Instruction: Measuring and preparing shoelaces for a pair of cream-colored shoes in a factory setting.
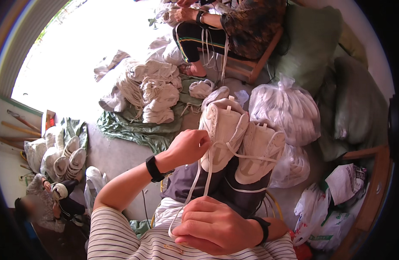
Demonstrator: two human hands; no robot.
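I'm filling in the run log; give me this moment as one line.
left hand: at white shoe | right hand: holding white lace | second shoe: on lap

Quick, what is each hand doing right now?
Left hand: closed, pinching the white lace at the white shoe.
Right hand: closed around the lace's lower end.

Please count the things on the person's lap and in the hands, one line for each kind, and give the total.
White shoes on the lap: 2 (one, the other)
White laces held by the hands: 1, left hand up at the shoe, right hand low
Black wristbands: 2 (left, right)
Total: 5
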